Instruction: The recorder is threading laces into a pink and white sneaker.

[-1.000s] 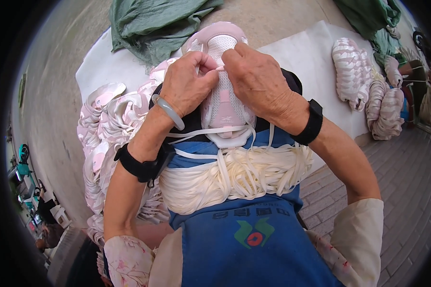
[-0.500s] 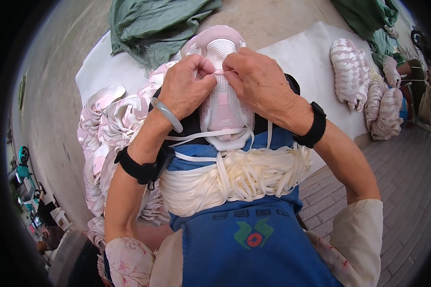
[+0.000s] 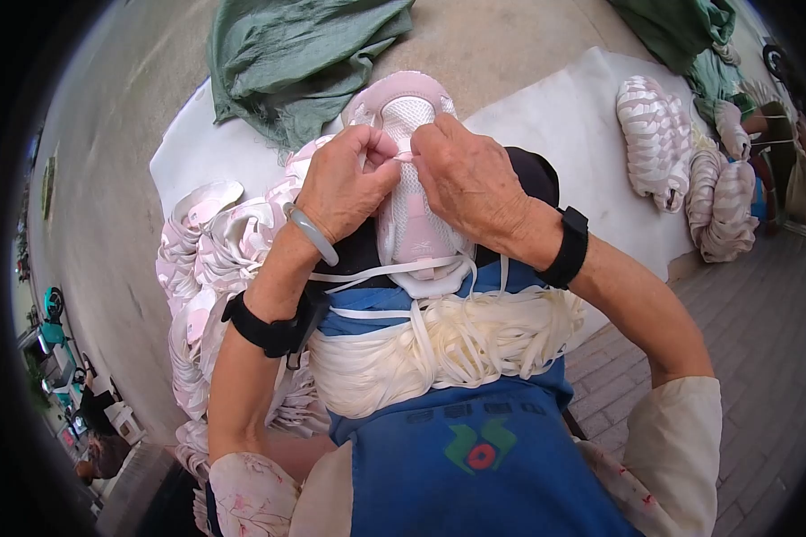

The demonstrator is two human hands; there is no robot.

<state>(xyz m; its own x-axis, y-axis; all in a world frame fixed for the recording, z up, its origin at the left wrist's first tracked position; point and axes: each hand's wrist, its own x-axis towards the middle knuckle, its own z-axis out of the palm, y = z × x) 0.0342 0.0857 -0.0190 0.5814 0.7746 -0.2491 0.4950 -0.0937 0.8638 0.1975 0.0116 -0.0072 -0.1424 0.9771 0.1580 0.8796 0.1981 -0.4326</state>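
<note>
**One pink-and-white shoe upper [image 3: 419,228] on dark cloth [image 3: 536,179]**

Lies lengthwise, just beyond a bundle of cream laces [image 3: 457,345]. Left hand [image 3: 345,179]: thumb and finger pinched on a thin pale strip [image 3: 404,157]. Right hand [image 3: 471,183]: fingers curled closed on its other end, tips partly hidden.

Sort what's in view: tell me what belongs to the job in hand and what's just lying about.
Job in hand:
- left hand and right hand, pinching a thin pale strip
- pink-and-white shoe upper beneath them
- cream laces across the lap
- probably the piled uppers, left

Apparently just lying about:
- green cloth, ahead
- teal vehicle, far left
</note>
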